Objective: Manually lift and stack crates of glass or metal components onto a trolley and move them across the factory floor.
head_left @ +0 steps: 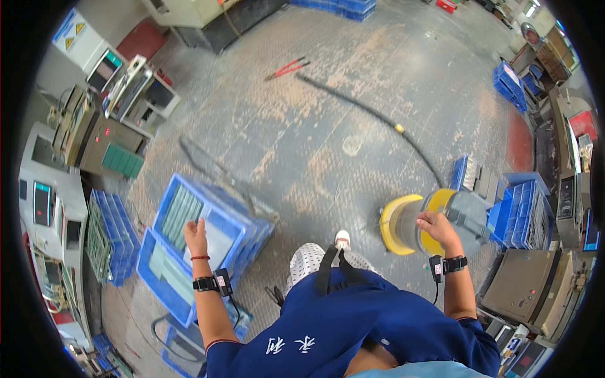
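A worn grey floor runs between machines on both sides; a pale wall stands upper left, a bright lamp upper right.

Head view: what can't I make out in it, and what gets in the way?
All in the head view:
Yellow-and-grey vacuum cleaner: partly hidden by the right hand and wrist.
Left hand: this single angle leaves contact with the blue crate unclear.
Far blue crates: cut off by the upper edge.
Left-side monitor: screen details too small and blurred.
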A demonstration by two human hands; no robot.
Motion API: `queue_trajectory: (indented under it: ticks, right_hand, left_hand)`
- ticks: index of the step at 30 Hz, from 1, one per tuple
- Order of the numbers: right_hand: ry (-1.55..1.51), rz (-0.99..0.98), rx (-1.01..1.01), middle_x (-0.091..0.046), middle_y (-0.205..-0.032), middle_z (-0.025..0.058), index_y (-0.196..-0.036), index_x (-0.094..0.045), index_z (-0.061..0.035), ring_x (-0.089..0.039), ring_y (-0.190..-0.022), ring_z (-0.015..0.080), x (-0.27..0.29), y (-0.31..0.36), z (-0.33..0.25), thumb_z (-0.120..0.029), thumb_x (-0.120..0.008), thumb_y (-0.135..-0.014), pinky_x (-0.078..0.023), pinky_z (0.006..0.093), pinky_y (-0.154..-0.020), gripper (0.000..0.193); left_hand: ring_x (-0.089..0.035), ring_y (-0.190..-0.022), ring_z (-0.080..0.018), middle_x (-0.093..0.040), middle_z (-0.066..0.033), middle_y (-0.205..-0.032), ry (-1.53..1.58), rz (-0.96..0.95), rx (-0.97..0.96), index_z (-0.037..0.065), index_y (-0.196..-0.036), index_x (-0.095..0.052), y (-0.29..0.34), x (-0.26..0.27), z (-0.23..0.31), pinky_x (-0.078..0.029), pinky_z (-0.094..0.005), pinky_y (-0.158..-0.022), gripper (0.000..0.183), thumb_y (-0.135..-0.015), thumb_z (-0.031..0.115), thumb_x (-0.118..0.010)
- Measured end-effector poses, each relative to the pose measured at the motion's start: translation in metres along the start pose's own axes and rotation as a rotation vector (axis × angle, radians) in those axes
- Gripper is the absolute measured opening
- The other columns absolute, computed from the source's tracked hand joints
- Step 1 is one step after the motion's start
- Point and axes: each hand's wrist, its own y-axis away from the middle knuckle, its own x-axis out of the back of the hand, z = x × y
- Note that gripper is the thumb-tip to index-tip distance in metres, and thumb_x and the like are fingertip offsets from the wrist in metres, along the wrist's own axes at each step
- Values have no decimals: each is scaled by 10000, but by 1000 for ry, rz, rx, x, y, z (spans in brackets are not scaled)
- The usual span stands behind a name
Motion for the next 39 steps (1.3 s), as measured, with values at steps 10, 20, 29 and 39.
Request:
queue_trajectory:
  ticks: [10,20,29,39]
  right_hand:
    - [-64,-67,146,-624,-817,108,-920,-591,-17,-592,-733,207,95,-184,-35,-309,-579,-787,-455,307,-670,322]
    - [-295,-2,-137,-626,-820,121,-944,-595,-2,-591,-742,197,158,-349,-19,-260,-564,-804,-456,292,-690,295]
    - [-223,-130,-114,-610,-725,72,-918,-597,-2,-572,-643,144,225,-499,-32,-243,-564,-805,-451,281,-588,268]
    - [62,-250,163,-620,-820,155,-892,-606,0,-590,-746,236,279,-713,-142,-289,-575,-775,-452,331,-679,313]
  left_hand:
    - [-521,-660,-207,-549,-70,-789,335,-218,504,47,-887,-552,-106,-129,55,-447,-349,-535,310,-796,343,-539]
    - [-564,-517,-254,-538,-106,-589,-494,-209,579,77,-672,-520,-266,-170,24,-437,-399,-421,247,-807,284,-505]
    - [-578,-591,-242,-566,-87,-662,-838,-299,604,108,-724,-554,-267,-216,66,-444,-388,-468,227,-799,315,-499]
    - [-595,-674,-228,-597,-66,-742,-1124,-495,563,143,-782,-593,-281,-306,90,-452,-376,-521,230,-790,349,-492]
